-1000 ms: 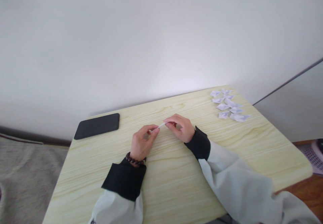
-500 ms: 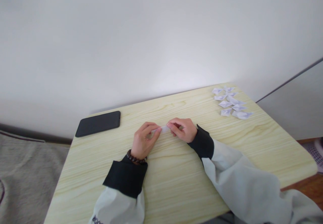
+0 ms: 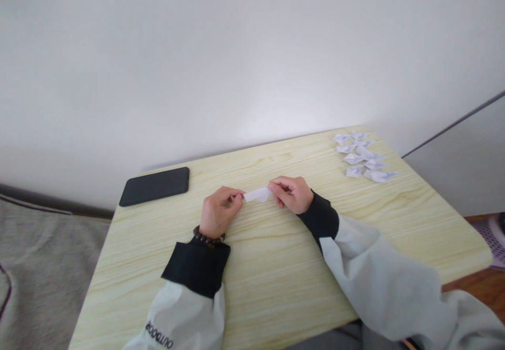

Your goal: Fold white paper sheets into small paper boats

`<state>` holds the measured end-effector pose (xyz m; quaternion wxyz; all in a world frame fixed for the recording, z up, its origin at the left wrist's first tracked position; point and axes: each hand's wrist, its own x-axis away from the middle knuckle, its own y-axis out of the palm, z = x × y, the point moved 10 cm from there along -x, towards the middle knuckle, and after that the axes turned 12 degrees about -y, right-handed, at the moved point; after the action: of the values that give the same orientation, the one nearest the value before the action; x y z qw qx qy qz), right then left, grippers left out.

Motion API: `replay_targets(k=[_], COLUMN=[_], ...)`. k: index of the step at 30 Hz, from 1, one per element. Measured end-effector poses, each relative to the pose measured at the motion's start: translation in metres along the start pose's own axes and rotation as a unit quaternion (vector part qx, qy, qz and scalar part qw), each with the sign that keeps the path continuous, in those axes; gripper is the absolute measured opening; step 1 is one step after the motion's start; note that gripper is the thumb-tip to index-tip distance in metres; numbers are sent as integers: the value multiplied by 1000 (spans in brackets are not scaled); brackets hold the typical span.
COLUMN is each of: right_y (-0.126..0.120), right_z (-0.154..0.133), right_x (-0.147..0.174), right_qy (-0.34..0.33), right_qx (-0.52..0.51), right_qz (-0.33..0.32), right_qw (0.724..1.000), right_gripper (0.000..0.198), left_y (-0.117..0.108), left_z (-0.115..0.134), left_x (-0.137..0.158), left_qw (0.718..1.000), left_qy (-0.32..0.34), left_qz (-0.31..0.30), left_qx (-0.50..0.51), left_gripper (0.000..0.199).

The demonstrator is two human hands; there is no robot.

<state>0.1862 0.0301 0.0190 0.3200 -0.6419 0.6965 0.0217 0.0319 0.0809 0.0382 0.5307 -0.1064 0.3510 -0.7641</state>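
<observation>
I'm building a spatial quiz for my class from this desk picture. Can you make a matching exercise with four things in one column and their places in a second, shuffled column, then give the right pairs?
Things:
1. phone
2. pile of folded papers
3. white paper piece
4. bead bracelet

Places:
A. far right corner of the table
B. on the left wrist
C. far left corner of the table
D. pinched between the left hand and right hand

Pairs: 1-C, 2-A, 3-D, 4-B
</observation>
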Motion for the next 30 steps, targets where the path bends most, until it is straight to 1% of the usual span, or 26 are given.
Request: replay_targets(k=[2,7,9,12,14,16,18,21,24,26,30], right_y=[-7,-5,-5,-6,-5,-3,1,7,10,10,6], right_z=[0,-15,-18,-23,-26,-25,-17,-9,-12,-14,-11], right_x=[0,-2,-2,-2,-1,0,1,3,2,1,0], right_qy=[-11,-95,-106,-113,-121,-115,-89,-62,-79,-84,-56], right_qx=[8,29,32,26,20,11,-3,-13,20,38,38], right_qz=[19,19,23,33,35,35,30,18,11,8,27], right_qw=[1000,995,994,993,992,993,996,998,997,996,997], right_gripper=[23,20,19,18,17,16,19,28,19,14,14], left_y=[1,12,14,13,15,20,22,25,30,32,32], left_z=[-3,-9,-9,-13,-16,-17,-16,-8,-1,0,-5], left_x=[0,3,4,3,2,1,1,3,6,7,8], left_qw=[1000,992,989,988,986,985,987,990,991,991,990], left_qy=[-19,-78,-86,-99,-106,-108,-101,-82,-64,-62,-81], left_qz=[-7,-65,-74,-65,-71,-86,-88,-87,-105,-111,-110], left_qx=[5,73,91,97,103,101,91,77,56,52,44], left_gripper=[19,32,35,38,41,45,47,39,28,25,25])
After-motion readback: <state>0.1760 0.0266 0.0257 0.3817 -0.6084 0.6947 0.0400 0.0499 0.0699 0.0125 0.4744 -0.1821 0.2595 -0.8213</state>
